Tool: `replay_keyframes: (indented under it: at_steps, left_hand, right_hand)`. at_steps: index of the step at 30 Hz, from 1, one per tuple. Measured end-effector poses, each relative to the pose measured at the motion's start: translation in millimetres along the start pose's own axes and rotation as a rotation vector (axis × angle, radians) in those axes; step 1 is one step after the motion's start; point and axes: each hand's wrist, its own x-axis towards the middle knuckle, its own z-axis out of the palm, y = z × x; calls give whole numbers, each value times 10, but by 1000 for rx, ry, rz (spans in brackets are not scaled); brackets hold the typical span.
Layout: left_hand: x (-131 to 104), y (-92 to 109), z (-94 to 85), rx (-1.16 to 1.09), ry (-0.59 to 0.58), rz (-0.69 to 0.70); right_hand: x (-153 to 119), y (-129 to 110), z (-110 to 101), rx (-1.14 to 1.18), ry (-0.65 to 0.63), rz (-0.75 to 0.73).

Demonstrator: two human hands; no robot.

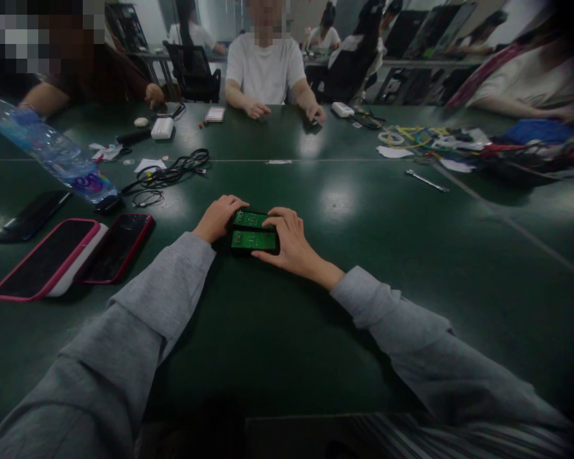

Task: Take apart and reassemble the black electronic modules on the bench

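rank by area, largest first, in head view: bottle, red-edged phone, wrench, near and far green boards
Bottle
Red-edged phone
Near green board, far green board: unsure, right hand partly covers the latter
Wrench

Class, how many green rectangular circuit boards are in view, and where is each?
2. One green rectangular circuit board sits between left hand and right hand; the second board lies nearer the wearer. Others may be hidden.

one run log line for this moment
left hand: at far board, left end | right hand: spanning far board and near board, right ends | wrench: untouched
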Motion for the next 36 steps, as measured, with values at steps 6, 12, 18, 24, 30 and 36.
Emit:
replay_keyframes:
  at_steps: [6, 12, 18, 24, 30, 36]
  left_hand:
    - [5, 36, -11, 29, 7, -1]
    - [16, 78, -28, 69, -17, 3]
    - [7, 34, 3, 54, -2, 40]
    - [9, 18, 18, 38, 22, 22]
    - [32, 27, 36, -150, 98, -90]
    - [117, 184, 101, -936, 259, -445]
  right_hand:
    - [29, 100, 58, 104, -3, 25]
    - [64, 112, 83, 124, 8, 23]
    - [66, 184, 80, 216, 14, 20]
    - [77, 386, 65, 340, 0, 51]
    - [80, 477, 61, 407, -6, 134]
    - [74, 513, 87, 488, -1, 174]
